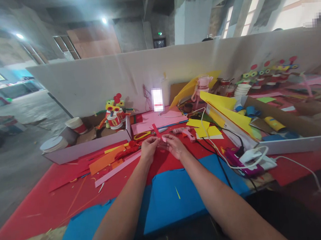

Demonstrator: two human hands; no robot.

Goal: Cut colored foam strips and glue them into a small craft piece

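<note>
Two bare hands meet over a craft-strewn surface: the left hand and the right hand are curled with fingertips pinched together on a narrow red paper strip, which rises from between them and tilts away toward the back. A small pale scrap shows at the right fingertips; what it is cannot be told.

Just behind the hands lie one pair of yellow-handled scissors to the left and one pink glue gun to the right, its black cord trailing off toward a white charger block. Beneath the forearms one blue foam sheet overlaps the red covering. To the left of the hands sit one orange sheet and one long pink strip, with loose cuttings around them. Behind the scissors rests one pink sheet stack. Yellow sheets fan out at right over a long cardboard box. Further left, one paper-cup figure with red and yellow trim stands near the partition, beside one red-banded cup. A row of similar figures lines the far right.
</note>
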